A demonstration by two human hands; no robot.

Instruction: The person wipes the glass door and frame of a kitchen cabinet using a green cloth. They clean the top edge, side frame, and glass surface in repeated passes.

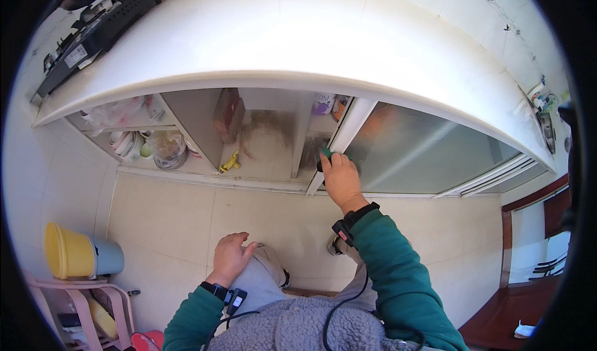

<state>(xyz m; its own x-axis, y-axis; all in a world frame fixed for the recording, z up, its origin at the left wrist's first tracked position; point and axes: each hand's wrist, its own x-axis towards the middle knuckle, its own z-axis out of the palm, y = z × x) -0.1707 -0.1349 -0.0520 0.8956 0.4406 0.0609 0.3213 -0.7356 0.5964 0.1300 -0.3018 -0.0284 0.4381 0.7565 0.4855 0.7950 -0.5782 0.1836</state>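
Observation:
My right hand has its fingers closed on a small dark-green object at the white frame of a frosted sliding cabinet door. My left hand is low over my left leg, empty, with its fingers loosely bent and apart. Left of the door the cabinet is open, showing a reddish-brown slab upright, a small yellow object on the cabinet floor, a purple-and-white container, and bags and bowls on the left shelves.
A white counter tops the cabinet, with a black stove at its left end. A yellow bucket, a blue bucket and a pink plastic stool stand at lower left. A dark red wooden doorway is at right.

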